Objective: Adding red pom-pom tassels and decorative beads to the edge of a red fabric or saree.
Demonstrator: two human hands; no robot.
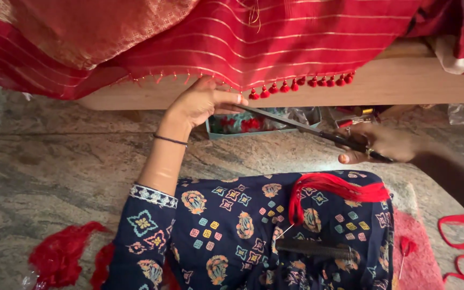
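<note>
Marble floor (pixel 55 156), red tasselled cloth (pixel 275 37) over wooden bench (pixel 404 83), hands holding scissors (pixel 302 127)

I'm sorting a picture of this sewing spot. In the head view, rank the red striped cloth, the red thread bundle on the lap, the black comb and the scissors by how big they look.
1. red striped cloth, by far the largest.
2. scissors, held in the right hand, longest of the rest.
3. red thread bundle.
4. black comb.
The bundle and comb look close in size, and the lap is nearer the camera, so their order is unsure.

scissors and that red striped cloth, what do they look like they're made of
Scissors: likely steel, long grey blades with a dull sheen; dark handles in the right hand. Red striped cloth: woven, possibly silk, with thin gold lines and thread tassels.
</note>
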